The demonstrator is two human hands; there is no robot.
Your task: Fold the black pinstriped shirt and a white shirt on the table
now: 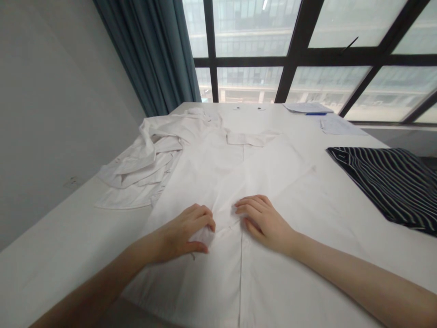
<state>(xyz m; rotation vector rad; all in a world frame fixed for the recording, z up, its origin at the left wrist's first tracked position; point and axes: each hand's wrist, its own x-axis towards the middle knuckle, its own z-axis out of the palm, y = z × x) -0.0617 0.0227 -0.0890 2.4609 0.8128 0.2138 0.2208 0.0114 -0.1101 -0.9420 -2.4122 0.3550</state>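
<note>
White garment [205, 173] lies on white table [68, 241]; windows [251, 29] behind.

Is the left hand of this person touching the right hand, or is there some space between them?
Apart. The head view shows a strip of white shirt between the left hand and right hand.

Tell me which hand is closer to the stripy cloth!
The right. Your right hand is left of the stripy cloth, over the white shirt; your left hand is even farther left.
</note>
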